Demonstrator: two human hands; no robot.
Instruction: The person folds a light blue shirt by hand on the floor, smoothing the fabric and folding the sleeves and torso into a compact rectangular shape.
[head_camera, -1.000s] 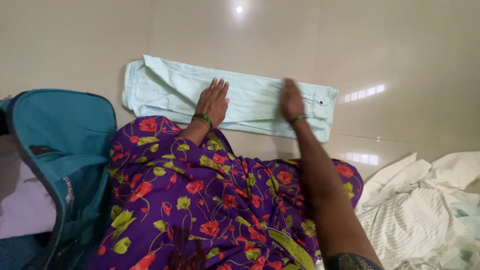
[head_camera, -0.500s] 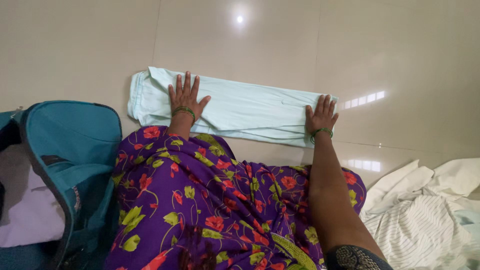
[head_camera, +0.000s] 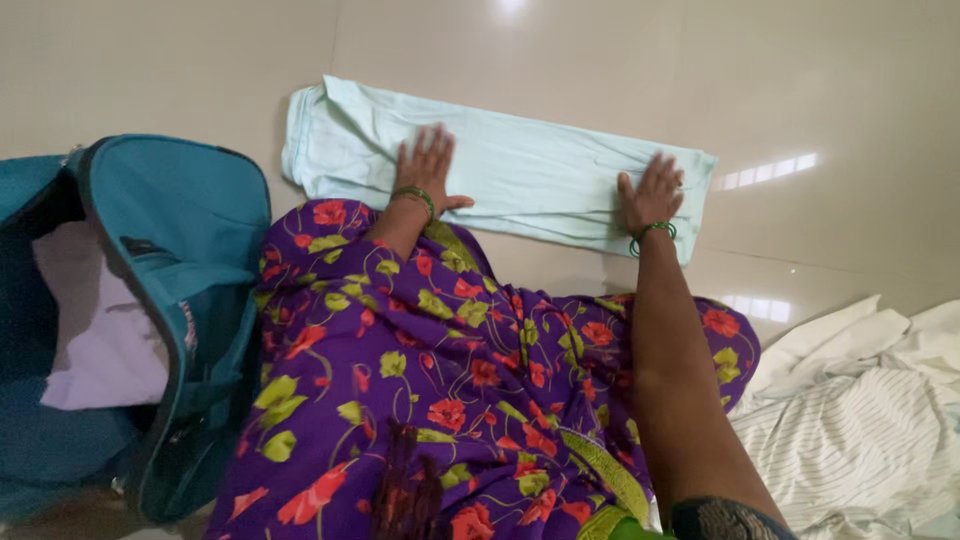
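Folded pale mint garment (head_camera: 520, 170) stretched flat on the glossy tiled floor (head_camera: 820, 90), running from 10 o'clock to 2 o'clock just beyond the knees. Left hand (head_camera: 425, 168) laid palm-down near the garment's left third, fingers (head_camera: 432, 142) spread and pressing, pinching nothing. Right hand (head_camera: 652, 192) flat at the right end, fingers spread too, green bangle (head_camera: 652, 231) at the wrist.

Likely trouble: slick tile under thin cloth, so an uneven push from either palm could slide the whole strip or skew the stacked layers. Loose edge at the left end already lifted a little, apt to spring open if pressure eases there first. Lower right corner hanging past the palm, free to crease.

Around: open teal bag (head_camera: 170, 270) at 9 o'clock, with something pale lilac inside, close beside the left knee. Heap of white and striped laundry (head_camera: 860, 420) at 4 o'clock, near the right elbow. Purple floral fabric (head_camera: 440, 380) of the lap between body and garment, crowding its near edge.
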